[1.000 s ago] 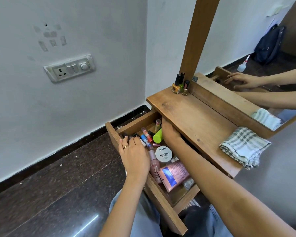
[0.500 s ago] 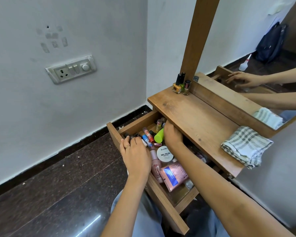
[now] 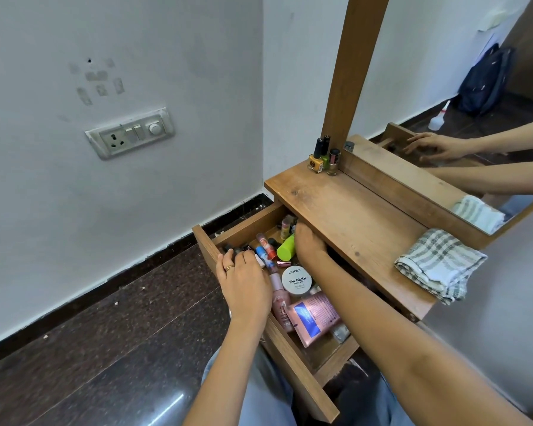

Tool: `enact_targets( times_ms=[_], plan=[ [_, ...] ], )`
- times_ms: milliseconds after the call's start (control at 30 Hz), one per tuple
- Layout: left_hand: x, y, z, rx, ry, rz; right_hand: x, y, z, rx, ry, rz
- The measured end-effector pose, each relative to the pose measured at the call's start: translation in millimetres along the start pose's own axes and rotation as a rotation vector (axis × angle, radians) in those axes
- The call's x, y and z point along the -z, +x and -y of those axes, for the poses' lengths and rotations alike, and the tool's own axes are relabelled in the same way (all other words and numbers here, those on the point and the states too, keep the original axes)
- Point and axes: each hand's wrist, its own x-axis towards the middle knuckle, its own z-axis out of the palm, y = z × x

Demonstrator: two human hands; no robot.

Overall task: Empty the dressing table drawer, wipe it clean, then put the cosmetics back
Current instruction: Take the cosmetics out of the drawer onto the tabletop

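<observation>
The wooden drawer [image 3: 260,330] of the dressing table is pulled open and holds several cosmetics. Among them are a white nail polish remover tub [image 3: 296,280], a pink tube [image 3: 314,316], a pink bottle [image 3: 280,305], a lime green cap [image 3: 286,248] and small lip balms [image 3: 265,250]. My left hand [image 3: 243,281] rests over the drawer's front edge, its fingertips on small dark bottles [image 3: 230,249] in the left corner. My right hand [image 3: 310,244] reaches into the back of the drawer, and the tabletop hides its fingers.
A folded checked cloth [image 3: 440,262] lies on the right end of the tabletop [image 3: 351,216]. Three nail polish bottles [image 3: 323,156] stand at its back left by the mirror post. The mirror [image 3: 474,118] reflects my arms. A wall and socket plate [image 3: 130,135] are to the left.
Both hands stay in the drawer almost where they were. The right hand has shifted slightly under the tabletop, and the view has moved a little.
</observation>
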Motion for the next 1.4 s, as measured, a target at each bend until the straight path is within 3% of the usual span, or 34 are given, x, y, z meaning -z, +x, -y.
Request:
enact_targets(
  times_ms=[67,167,267,367,433,533,600,800,900,1033,1400],
  plan=[
    [0.4,0.3,0.1,0.000,0.001,0.009,3.9,0.6,4.3,-0.044,0.030,-0.091],
    [0.0,0.7,0.3,-0.001,-0.006,-0.002,1.5,-3.5,4.9,-0.117,0.167,-0.099],
    [-1.5,0.5,0.5,-0.007,-0.013,-0.013,2.9,-10.9,5.6,-0.050,0.079,-0.008],
    [-1.3,-0.6,0.8,-0.011,-0.020,-0.022,7.2,-23.5,4.5,-0.066,0.060,-0.138],
    [0.2,-0.8,0.8,-0.018,-0.008,-0.017,6.7,-32.3,4.8,-0.022,0.024,-0.233],
    [3.6,-1.3,0.0,-0.014,0.007,0.014,10.1,-41.3,2.2,0.097,-0.105,-0.227],
    [5.5,-1.5,-0.5,-0.017,0.020,0.032,10.7,-49.4,1.4,0.182,-0.203,-0.347],
    [5.7,-1.3,-2.4,-0.033,0.042,0.028,43.1,-73.3,3.8,0.285,-0.149,-0.506],
    [4.6,-0.5,-3.6,-0.036,0.084,0.044,79.0,-66.8,-4.0,0.234,0.093,-0.444],
    [8.8,0.7,-6.6,-0.080,0.113,0.096,128.3,-37.3,-23.4,0.177,0.390,-0.521],
    [13.9,0.1,-7.9,-0.100,0.116,0.148,172.4,65.9,-28.5,0.129,0.103,-0.325]
  ],
)
